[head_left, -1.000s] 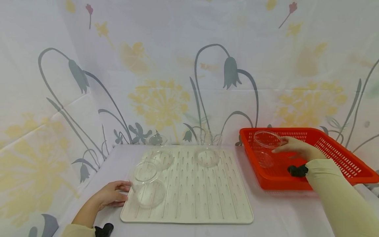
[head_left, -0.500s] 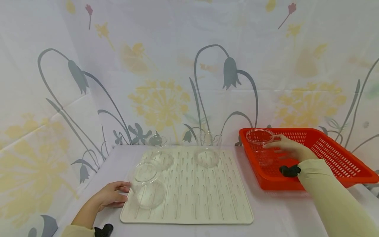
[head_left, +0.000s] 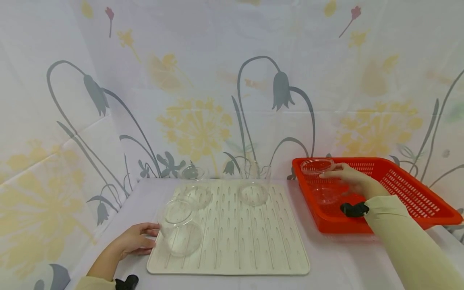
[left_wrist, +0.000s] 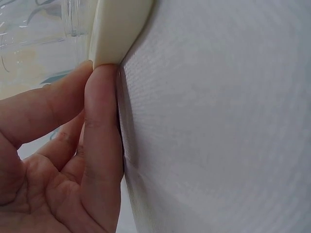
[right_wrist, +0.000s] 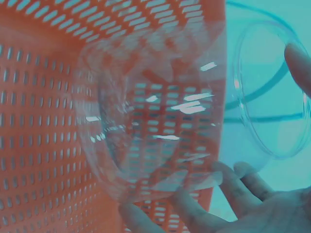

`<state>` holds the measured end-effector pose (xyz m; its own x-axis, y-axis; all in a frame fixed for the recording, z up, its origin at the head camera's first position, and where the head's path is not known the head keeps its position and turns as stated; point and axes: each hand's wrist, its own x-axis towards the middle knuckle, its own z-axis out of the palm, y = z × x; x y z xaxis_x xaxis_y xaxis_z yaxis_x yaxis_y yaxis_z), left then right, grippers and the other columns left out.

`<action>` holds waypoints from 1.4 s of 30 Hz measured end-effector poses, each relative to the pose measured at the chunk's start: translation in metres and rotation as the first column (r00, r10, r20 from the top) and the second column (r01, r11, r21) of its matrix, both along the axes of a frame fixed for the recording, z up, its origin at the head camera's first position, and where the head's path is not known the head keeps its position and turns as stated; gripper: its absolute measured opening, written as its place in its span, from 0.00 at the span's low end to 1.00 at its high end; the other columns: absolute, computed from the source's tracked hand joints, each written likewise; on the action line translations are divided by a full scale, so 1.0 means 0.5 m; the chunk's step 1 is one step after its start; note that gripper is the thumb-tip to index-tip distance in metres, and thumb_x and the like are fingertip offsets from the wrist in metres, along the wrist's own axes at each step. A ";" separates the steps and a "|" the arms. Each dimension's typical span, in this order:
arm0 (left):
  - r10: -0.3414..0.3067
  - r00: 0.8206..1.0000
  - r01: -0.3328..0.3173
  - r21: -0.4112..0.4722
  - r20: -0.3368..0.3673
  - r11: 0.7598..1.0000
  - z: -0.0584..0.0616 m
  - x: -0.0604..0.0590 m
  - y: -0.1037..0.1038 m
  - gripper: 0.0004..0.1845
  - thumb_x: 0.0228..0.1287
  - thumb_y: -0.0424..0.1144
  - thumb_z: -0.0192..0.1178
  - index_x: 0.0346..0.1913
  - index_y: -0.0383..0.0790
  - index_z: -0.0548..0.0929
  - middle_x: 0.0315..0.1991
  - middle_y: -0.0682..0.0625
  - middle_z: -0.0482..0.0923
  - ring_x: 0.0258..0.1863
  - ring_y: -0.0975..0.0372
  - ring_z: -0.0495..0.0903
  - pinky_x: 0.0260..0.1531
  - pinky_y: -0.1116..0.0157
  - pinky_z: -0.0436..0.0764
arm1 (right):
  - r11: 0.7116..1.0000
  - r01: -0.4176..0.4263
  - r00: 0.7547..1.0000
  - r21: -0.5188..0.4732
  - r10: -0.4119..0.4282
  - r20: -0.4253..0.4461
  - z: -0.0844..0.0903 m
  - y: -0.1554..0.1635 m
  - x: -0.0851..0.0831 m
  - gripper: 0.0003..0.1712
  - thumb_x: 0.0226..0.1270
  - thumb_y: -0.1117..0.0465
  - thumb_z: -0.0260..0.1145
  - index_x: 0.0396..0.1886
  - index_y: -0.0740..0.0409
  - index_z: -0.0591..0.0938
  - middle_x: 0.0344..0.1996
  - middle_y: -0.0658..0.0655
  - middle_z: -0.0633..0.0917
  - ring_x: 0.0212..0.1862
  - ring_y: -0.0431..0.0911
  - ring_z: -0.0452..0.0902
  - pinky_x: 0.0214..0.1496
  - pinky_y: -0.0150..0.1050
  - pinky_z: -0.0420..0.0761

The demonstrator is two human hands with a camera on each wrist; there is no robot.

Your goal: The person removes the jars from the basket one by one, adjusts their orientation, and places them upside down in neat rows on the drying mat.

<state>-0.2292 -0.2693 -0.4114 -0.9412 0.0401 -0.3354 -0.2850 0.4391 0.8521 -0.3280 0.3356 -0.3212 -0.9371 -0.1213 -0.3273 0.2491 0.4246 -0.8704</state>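
A: How many glass beakers are shown?

B: Four. Three are seen on the one drying mat (head_left: 235, 241); the fourth glass beaker (head_left: 320, 181) is gripped by the right hand (head_left: 349, 181), fingers curled round it, inside the one red basket (head_left: 417, 193).

A: And the left hand (head_left: 135, 239)?

B: Its fingers are relaxed and pressed against the mat's edge; nothing is held.

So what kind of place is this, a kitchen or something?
Probably a staged tabletop set for dish sorting, not a real kitchen: a flower-printed cloth backdrop, a cream drying mat with clear glass cups, and a red basket from which the right hand holds a glass.
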 end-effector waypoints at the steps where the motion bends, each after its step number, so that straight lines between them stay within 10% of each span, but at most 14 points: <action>1: 0.001 1.000 -0.001 0.001 0.000 1.000 0.000 0.000 0.000 0.30 0.50 0.18 0.61 0.59 0.23 0.66 0.44 0.40 0.71 0.29 0.60 0.77 0.30 0.62 0.82 | 1.000 -0.001 1.000 0.010 0.001 -0.005 0.003 -0.001 0.001 0.53 0.60 0.44 0.64 0.65 0.66 0.41 0.63 0.72 0.50 0.63 0.70 0.47 0.51 0.60 0.71; 42: -0.018 1.000 0.018 0.018 -0.018 1.000 0.005 0.009 0.000 0.31 0.51 0.19 0.61 0.60 0.22 0.65 0.44 0.41 0.72 0.30 0.60 0.77 0.31 0.62 0.82 | 0.976 0.071 0.931 0.208 0.010 -0.365 0.077 -0.092 0.126 0.53 0.55 0.44 0.69 0.66 0.69 0.50 0.59 0.72 0.60 0.57 0.67 0.56 0.48 0.56 0.75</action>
<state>-0.2247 -0.2692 -0.4088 -0.9463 0.0628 -0.3173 -0.2617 0.4280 0.8651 -0.2649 0.2896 -0.2825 -0.9983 -0.0556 0.0196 -0.0494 0.6079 -0.7924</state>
